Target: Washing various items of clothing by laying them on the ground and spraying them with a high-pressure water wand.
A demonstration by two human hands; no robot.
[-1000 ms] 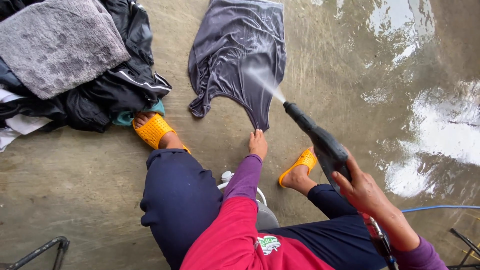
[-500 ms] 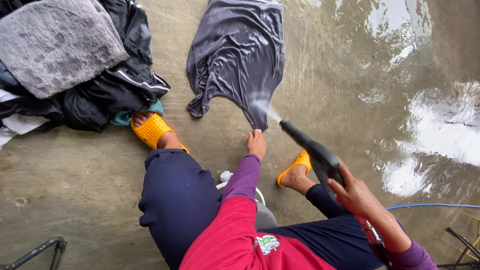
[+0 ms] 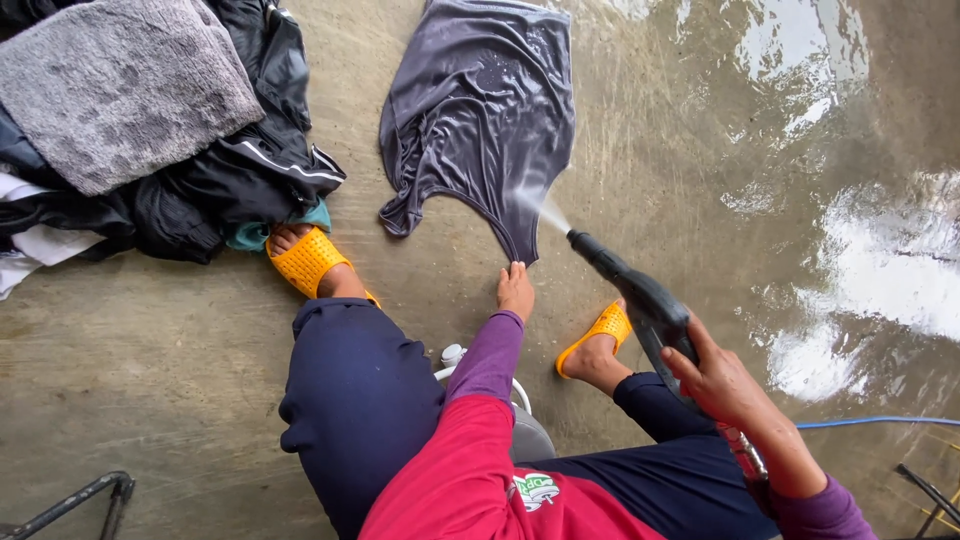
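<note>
Head view: spray gun [image 3: 640, 295] nozzle now nearer grey garment [image 3: 480, 110].

Bare concrete floor [image 3: 150, 330] is taking up pretty much everything here, dry and brownish on the left, while soapy wet patches [image 3: 880, 260] are glistening on the right, reflecting flat daylight. A black metal frame [image 3: 75, 500] is poking in bottom left.

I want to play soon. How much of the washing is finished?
Little looks finished: only one grey garment lies spread on the wet concrete floor. In hand: the right hand aims a black spray gun at its lower edge, while the left hand pins that edge. Left: a pile of dark clothes under a grey towel.
</note>
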